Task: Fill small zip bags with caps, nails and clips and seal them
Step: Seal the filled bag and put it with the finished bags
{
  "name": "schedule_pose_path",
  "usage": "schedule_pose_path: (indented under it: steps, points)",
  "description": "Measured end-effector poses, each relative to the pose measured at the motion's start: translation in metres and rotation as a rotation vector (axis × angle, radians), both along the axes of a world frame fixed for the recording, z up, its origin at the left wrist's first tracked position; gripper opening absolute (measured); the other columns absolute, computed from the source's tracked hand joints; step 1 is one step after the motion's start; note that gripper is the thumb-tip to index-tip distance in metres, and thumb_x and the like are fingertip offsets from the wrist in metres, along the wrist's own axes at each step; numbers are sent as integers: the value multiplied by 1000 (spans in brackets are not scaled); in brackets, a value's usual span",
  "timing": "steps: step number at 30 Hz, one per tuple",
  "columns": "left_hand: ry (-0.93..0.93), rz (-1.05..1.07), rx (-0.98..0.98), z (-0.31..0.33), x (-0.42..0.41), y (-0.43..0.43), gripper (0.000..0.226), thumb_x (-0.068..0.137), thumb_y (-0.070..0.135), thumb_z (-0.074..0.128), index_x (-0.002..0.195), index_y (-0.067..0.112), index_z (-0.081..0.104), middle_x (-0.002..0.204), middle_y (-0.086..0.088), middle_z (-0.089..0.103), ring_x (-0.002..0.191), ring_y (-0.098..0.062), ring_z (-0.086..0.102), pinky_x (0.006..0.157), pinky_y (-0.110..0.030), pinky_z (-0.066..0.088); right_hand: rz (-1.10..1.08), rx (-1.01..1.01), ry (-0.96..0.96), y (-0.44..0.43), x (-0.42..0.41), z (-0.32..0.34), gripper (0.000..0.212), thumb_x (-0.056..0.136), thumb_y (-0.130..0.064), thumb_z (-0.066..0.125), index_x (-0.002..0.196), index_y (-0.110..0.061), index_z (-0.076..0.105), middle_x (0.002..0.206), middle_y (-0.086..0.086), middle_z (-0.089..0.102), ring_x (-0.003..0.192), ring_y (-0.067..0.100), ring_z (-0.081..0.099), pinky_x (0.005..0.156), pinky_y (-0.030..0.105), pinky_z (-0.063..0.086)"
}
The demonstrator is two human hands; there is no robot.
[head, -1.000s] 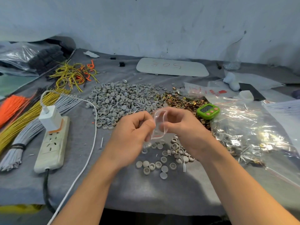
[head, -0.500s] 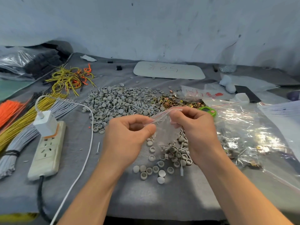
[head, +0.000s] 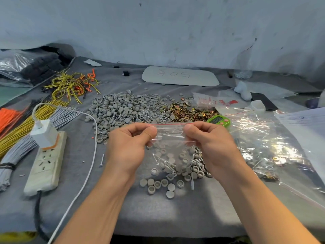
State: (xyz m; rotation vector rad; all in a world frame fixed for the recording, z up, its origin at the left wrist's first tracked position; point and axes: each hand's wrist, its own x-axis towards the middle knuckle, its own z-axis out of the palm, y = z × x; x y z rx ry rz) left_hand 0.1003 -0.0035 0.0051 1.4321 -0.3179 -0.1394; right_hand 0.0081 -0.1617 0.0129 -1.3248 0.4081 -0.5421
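One zip bag, held up just over the near scatter of caps on the table. A second ago it was bunched narrow between the fingers. It is now drawn flat and wide, with the red zip line level and taut. Likely readied for opening the mouth or pressing the seal. Contents uncertain, as caps and nails beneath show through the film.

Left hand pinches the top left corner, thumb against curled fingers. Right hand pinches the top right corner the same way. Forearms come in from the near edge. The main cap pile and the clips lie beyond.
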Motion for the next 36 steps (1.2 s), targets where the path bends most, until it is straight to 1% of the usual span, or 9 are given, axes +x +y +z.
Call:
schedule_pose_path:
  steps: [5,9,13,18,21,24,28,33,36]
  points:
    - [31,-47,-26,-4,-4,-5,16,87,6,76,75,16,78,64,1,70,57,-6,59,58,-14,49,38,0,33,-1,-2,0,17,93,-6,72,77,-11,74,71,2,69,61,9,63,57,19,52]
    - [41,-114,-39,-3,-7,-7,5,85,7,78,82,12,79,71,-2,74,61,-7,64,59,-14,50,87,-55,44,1,-3,-1,31,94,-6,71,67,-19,76,69,0,69,62,8,65,61,20,54]
    - [23,-153,-13,1,-10,-11,8,82,4,80,78,12,80,73,-4,77,63,-9,70,57,-15,52,70,-80,34,4,1,-2,31,93,-7,72,68,-24,78,69,0,70,64,10,65,68,26,55]
    - [45,-87,-40,2,-13,-16,13,81,0,79,73,11,79,68,-5,75,58,-10,68,54,-17,51,55,-40,18,10,3,-3,24,93,-5,72,72,-17,74,70,3,69,64,13,63,69,28,54]
    - [30,-67,-29,1,-15,-19,21,82,0,78,69,16,80,66,-4,74,60,-11,67,58,-22,54,97,-20,15,16,3,0,23,92,-3,73,73,-15,77,72,5,72,65,14,67,66,26,57]
    - [23,-97,5,0,-19,-21,18,81,3,78,74,20,82,72,-6,76,67,-17,70,65,-33,58,68,9,15,19,3,1,20,90,1,73,76,-13,75,75,9,74,69,20,70,71,35,60]
    - [13,-131,-6,1,-20,-20,17,80,3,80,79,19,83,75,-7,78,69,-17,74,62,-25,58,51,-6,13,20,4,1,12,89,2,74,81,-8,75,82,17,74,78,29,70,80,44,61]
    - [21,-75,-25,2,-18,-21,26,76,-6,78,67,19,80,63,-3,72,60,-12,67,58,-23,54,109,-36,0,23,4,2,24,90,1,73,72,-13,79,76,10,76,72,21,73,70,32,62]
    - [13,-98,-35,4,-18,-19,28,76,-7,78,66,19,80,62,-1,72,57,-7,66,55,-16,51,118,2,12,22,2,2,23,90,1,73,74,-12,81,76,11,77,68,19,74,68,31,61]
